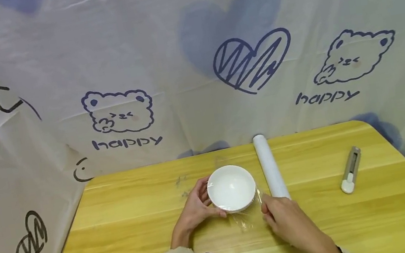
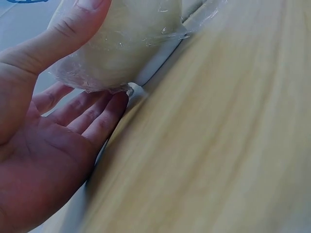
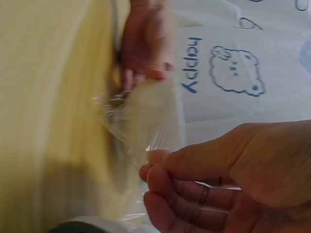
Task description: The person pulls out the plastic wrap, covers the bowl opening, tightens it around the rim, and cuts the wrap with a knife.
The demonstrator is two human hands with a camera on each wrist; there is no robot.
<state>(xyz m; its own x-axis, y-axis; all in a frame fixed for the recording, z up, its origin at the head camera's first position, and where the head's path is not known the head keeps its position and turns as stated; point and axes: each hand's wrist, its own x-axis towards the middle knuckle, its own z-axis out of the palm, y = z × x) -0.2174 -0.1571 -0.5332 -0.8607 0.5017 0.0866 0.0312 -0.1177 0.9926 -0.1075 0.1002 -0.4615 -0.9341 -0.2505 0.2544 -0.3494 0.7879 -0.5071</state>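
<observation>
A white bowl (image 1: 231, 188) is upright over the middle of the table, with clear plastic wrap (image 2: 129, 43) clinging around its outside. My left hand (image 1: 196, 209) grips the bowl from the left. Its thumb lies along the near side by the rim, and its fingertips (image 2: 114, 104) reach under the wrapped base. On the bowl's right, my right hand (image 1: 286, 219) pinches a stretched edge of the wrap (image 3: 158, 126) between thumb and forefinger. A loose crumpled piece of wrap (image 1: 243, 222) hangs at the bowl's near side.
A white roll (image 1: 270, 166) lies lengthwise just behind my right hand. Farther right, a grey and white utility knife (image 1: 351, 170) rests on the wooden table (image 1: 123, 232). A printed cloth (image 1: 185, 116) with bears and hearts hangs along the table's back and sides.
</observation>
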